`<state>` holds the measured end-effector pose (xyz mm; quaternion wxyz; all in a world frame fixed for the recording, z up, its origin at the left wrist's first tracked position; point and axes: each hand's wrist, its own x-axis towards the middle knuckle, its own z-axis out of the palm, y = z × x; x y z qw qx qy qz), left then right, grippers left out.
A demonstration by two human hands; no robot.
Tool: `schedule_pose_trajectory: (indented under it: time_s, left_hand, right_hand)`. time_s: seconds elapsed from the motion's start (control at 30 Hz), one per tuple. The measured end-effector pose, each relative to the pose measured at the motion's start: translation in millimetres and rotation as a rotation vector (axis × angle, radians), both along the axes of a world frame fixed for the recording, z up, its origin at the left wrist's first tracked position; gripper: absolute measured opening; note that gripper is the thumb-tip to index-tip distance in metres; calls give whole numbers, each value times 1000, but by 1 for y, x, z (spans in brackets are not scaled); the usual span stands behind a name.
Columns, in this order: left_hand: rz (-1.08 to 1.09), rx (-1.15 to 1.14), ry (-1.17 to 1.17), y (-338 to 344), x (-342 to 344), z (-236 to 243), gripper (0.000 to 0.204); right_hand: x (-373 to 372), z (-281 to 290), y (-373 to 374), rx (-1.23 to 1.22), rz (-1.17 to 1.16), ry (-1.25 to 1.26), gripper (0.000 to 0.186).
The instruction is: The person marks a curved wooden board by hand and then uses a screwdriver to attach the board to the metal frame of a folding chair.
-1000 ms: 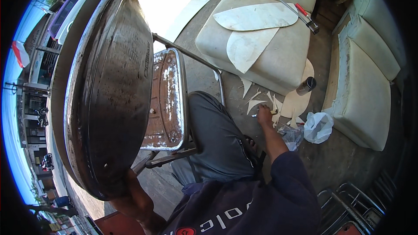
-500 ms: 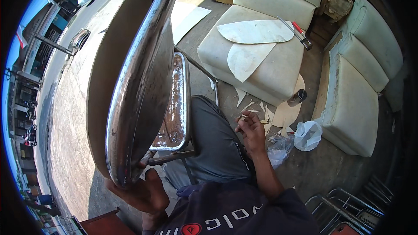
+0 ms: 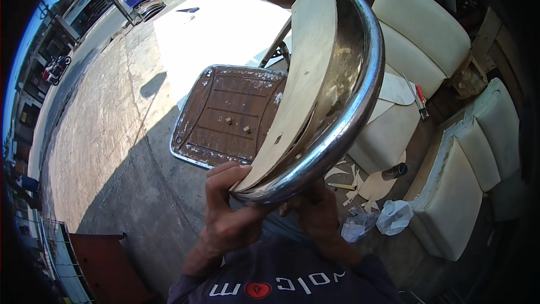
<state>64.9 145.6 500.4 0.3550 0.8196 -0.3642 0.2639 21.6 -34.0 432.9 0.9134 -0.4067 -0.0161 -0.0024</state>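
Observation:
A metal chair's backrest with a thick chrome rim [image 3: 376, 73] stands tilted in front of me, its hollow inside showing. Against its open side lies a thin curved pale board [image 3: 306, 73], with a gap left between board and rim. My left hand [image 3: 230, 208] is closed around the lower corner, pinching board and rim together. Under the same lower edge, my right hand [image 3: 318, 214] is curled against the rim; its fingertips are partly hidden. Beyond my left hand is the chair's rusty brown seat pan [image 3: 216, 98], with two small light bits [image 3: 246, 129] on it.
Cream upholstered seats [image 3: 450, 191] stand at the right, one bearing cut pale pieces [image 3: 396, 89] and a red-handled tool [image 3: 421, 98]. Scraps [image 3: 353, 183], a dark cylinder [image 3: 395, 171] and a white plastic bag [image 3: 395, 217] lie on the floor. A white sheet [image 3: 225, 28] lies ahead.
The backrest has turned and swung right, exposing its hollow side and the board. My right hand has come from the right to the backrest's lower edge. Small bits now show on the seat pan.

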Motion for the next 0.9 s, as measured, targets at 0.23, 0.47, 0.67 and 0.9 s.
schedule_pose_trajectory:
  time_s: [0.23,0.47,0.67,0.9]
  left_hand:
    - [-7,-102,-44,-13,2,-14,26]
    - [154,-150,84,-11,-8,-21,31]
    - [148,-175,19,-34,2,-13,73]
    - [480,101,212,-23,-22,-10,64]
  right_hand:
    - [45,-119,-93,-857,-524,344,24]
    - [56,-356,-201,-1732,-113,837,31]
    - [133,-430,-265,-1932,-254,615,25]
    - [146,-466,-251,-2349,-211,519,31]
